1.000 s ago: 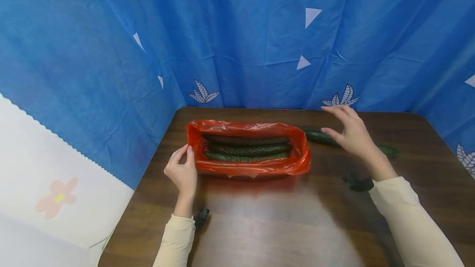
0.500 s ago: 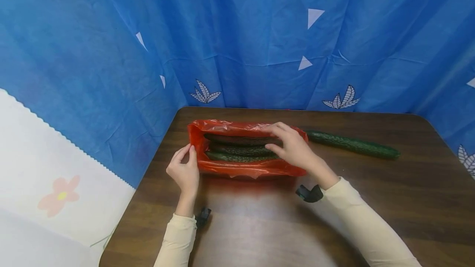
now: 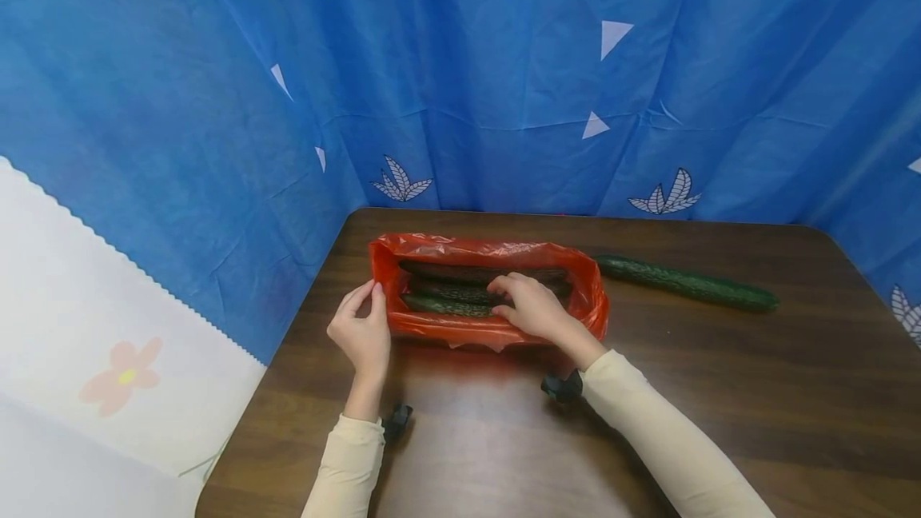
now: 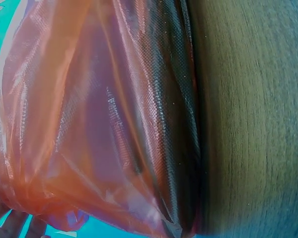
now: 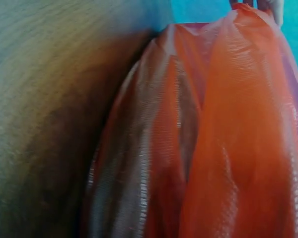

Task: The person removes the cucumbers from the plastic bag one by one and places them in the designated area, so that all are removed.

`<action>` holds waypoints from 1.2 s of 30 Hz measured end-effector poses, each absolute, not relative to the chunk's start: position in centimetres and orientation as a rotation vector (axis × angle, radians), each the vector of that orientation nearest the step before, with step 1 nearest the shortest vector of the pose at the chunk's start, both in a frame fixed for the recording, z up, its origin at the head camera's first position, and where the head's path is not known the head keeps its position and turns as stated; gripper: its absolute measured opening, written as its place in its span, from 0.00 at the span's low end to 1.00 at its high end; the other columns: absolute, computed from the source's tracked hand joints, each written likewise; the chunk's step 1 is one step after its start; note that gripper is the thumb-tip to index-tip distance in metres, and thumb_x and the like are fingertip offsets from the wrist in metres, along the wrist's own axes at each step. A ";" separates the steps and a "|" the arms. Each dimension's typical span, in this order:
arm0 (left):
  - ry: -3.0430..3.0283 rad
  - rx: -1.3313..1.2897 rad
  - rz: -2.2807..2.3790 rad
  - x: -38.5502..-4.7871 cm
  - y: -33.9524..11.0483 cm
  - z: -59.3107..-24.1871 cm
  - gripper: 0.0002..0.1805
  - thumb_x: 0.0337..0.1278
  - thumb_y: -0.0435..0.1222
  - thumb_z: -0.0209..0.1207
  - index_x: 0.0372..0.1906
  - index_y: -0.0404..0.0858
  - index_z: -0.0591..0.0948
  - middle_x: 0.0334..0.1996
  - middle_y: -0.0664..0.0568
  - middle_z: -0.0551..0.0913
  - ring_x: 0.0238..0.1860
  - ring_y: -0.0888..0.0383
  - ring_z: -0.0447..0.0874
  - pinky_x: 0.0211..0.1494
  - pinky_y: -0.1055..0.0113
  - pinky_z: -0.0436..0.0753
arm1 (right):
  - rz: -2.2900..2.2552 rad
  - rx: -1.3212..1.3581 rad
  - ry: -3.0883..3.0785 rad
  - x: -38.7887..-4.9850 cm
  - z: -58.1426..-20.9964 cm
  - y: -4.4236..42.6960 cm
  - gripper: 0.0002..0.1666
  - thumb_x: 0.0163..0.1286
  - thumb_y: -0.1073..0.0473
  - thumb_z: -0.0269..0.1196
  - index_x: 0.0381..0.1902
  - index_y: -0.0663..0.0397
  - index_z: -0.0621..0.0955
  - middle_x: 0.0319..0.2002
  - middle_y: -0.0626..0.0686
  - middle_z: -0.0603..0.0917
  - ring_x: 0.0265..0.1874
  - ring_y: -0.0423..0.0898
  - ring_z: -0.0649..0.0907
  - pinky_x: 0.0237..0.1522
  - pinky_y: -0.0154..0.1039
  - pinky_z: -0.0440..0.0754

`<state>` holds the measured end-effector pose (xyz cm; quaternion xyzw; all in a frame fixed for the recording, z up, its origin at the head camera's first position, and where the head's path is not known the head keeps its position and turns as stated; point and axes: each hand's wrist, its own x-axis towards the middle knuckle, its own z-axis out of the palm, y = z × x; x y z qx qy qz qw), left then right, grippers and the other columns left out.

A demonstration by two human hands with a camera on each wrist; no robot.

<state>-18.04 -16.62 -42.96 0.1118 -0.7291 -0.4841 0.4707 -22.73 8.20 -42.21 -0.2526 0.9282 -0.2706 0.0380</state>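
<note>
A red plastic bag (image 3: 475,330) lies on the table with its mouth held wide. Three cucumbers (image 3: 460,294) lie side by side inside it. My left hand (image 3: 365,334) pinches the bag's left rim between thumb and fingertips. My right hand (image 3: 532,308) reaches over the front rim into the mouth, its bent fingers and thumb at the cucumbers, a gap between them. Whether they grip one is not clear. Another cucumber (image 3: 691,284) lies outside, right of the bag. The bag (image 4: 89,109) fills much of the left wrist view; fingers (image 4: 17,225) show at its corner.
The brown wooden table (image 3: 719,398) extends to the right and in front of the bag. A blue curtain (image 3: 489,62) hangs behind its far edge. White cloth (image 3: 57,302) with a flower print is at the left.
My right hand has moved left from above the cucumber outside, over the bag and down into its mouth; its finger gap has narrowed. My left hand keeps its hold on the rim.
</note>
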 end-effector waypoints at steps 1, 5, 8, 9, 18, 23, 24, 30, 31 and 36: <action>-1.783 0.274 -1.185 -18.1 -16.6 -43.0 0.06 0.53 0.29 0.67 0.36 0.32 0.89 0.34 0.41 0.89 0.36 0.46 0.87 0.43 0.85 0.76 | -0.815 -0.762 2.851 -22.7 -42.4 8.1 0.21 0.65 0.57 0.67 0.56 0.51 0.80 0.50 0.53 0.83 0.46 0.50 0.83 0.46 0.49 0.82; -1.780 0.267 -1.188 -18.1 -16.6 -42.9 0.06 0.52 0.29 0.67 0.36 0.31 0.89 0.34 0.41 0.89 0.35 0.46 0.88 0.43 0.85 0.76 | -0.741 -0.762 2.899 -22.8 -43.1 7.8 0.21 0.64 0.56 0.68 0.54 0.51 0.81 0.46 0.52 0.84 0.45 0.48 0.83 0.47 0.47 0.82; -1.787 0.262 -1.189 -18.1 -16.6 -42.8 0.07 0.53 0.29 0.67 0.36 0.31 0.89 0.34 0.41 0.89 0.36 0.45 0.88 0.44 0.86 0.76 | -0.689 -0.778 2.945 -22.8 -43.3 7.6 0.20 0.62 0.56 0.69 0.53 0.52 0.82 0.44 0.51 0.85 0.43 0.48 0.84 0.47 0.47 0.82; -1.788 0.260 -1.187 -18.1 -16.5 -42.8 0.06 0.53 0.29 0.67 0.36 0.31 0.89 0.34 0.41 0.89 0.36 0.45 0.88 0.44 0.86 0.76 | -0.673 -0.781 2.958 -22.7 -43.3 7.5 0.20 0.62 0.56 0.69 0.52 0.51 0.82 0.43 0.51 0.85 0.43 0.48 0.84 0.46 0.47 0.82; -1.786 0.263 -1.185 -18.1 -16.4 -43.0 0.06 0.52 0.29 0.67 0.36 0.31 0.89 0.34 0.41 0.89 0.35 0.45 0.88 0.43 0.86 0.76 | -0.633 -0.767 2.967 -22.5 -43.5 7.3 0.18 0.61 0.56 0.70 0.50 0.50 0.83 0.44 0.51 0.86 0.42 0.49 0.85 0.45 0.48 0.83; -1.792 0.256 -1.179 -18.1 -16.4 -43.0 0.07 0.53 0.29 0.67 0.36 0.31 0.89 0.35 0.41 0.89 0.35 0.45 0.88 0.43 0.86 0.76 | -0.617 -0.777 2.960 -22.6 -43.6 7.3 0.19 0.61 0.55 0.70 0.51 0.48 0.83 0.46 0.50 0.87 0.43 0.49 0.85 0.48 0.48 0.82; -1.793 0.254 -1.179 -18.1 -16.4 -43.1 0.07 0.53 0.29 0.67 0.36 0.31 0.89 0.35 0.41 0.89 0.35 0.45 0.88 0.43 0.86 0.76 | -0.605 -0.790 2.955 -22.7 -43.6 7.2 0.19 0.61 0.56 0.70 0.51 0.48 0.83 0.47 0.50 0.87 0.43 0.49 0.85 0.48 0.49 0.82; -1.791 0.250 -1.174 -18.1 -16.5 -43.2 0.06 0.53 0.30 0.67 0.36 0.32 0.89 0.34 0.41 0.89 0.35 0.45 0.88 0.43 0.85 0.76 | -0.503 -0.860 2.923 -23.0 -43.8 6.8 0.20 0.64 0.58 0.67 0.54 0.49 0.82 0.49 0.52 0.86 0.45 0.53 0.85 0.50 0.50 0.81; -1.792 0.249 -1.173 -18.2 -16.5 -43.2 0.06 0.53 0.30 0.67 0.36 0.32 0.89 0.34 0.41 0.89 0.35 0.45 0.88 0.43 0.85 0.76 | -0.491 -0.858 2.920 -23.1 -43.8 6.8 0.20 0.64 0.58 0.67 0.54 0.49 0.82 0.49 0.52 0.86 0.44 0.53 0.85 0.50 0.50 0.81; -1.802 0.255 -1.167 -18.1 -16.4 -43.3 0.06 0.53 0.31 0.67 0.36 0.33 0.89 0.34 0.42 0.89 0.35 0.45 0.88 0.43 0.83 0.78 | -0.448 -0.848 2.922 -23.2 -44.1 6.8 0.20 0.64 0.56 0.67 0.54 0.47 0.82 0.47 0.50 0.87 0.42 0.52 0.84 0.47 0.49 0.82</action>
